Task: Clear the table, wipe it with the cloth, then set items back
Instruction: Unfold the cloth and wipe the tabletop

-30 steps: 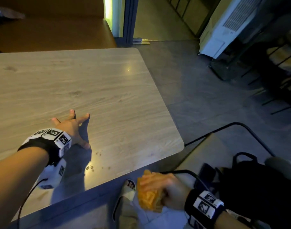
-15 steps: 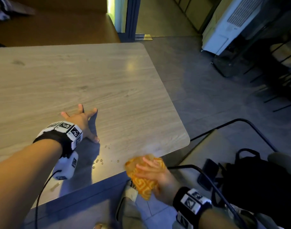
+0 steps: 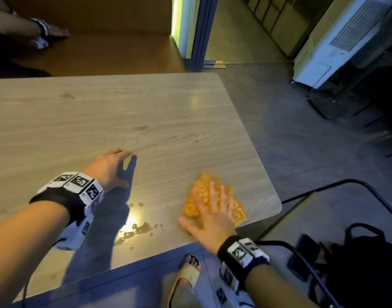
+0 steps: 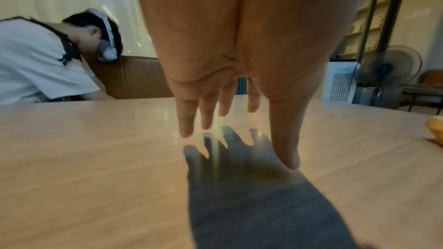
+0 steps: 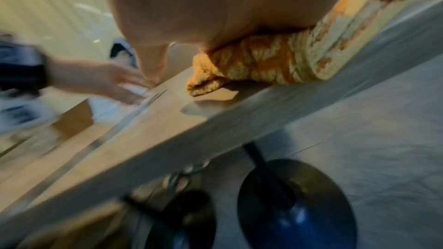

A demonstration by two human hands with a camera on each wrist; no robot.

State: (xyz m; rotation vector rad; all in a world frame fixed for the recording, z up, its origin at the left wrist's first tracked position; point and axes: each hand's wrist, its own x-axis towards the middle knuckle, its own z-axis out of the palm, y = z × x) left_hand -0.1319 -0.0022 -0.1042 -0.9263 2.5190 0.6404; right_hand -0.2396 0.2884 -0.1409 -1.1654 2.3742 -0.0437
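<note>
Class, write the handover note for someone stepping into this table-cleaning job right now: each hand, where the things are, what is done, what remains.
Right hand: flat, fingers straight, pressing the orange cloth onto the table near its near right corner.
Left hand: open, holding nothing, fingers spread low over the tabletop; contact cannot be told.
Spill: drops and a small puddle by the near edge, between the hands, left of the cloth.
Done: no items show on the visible tabletop; cloth is down.
Left: wipe the spill and the rest of the surface, then set the items back. They are not in view.
</note>
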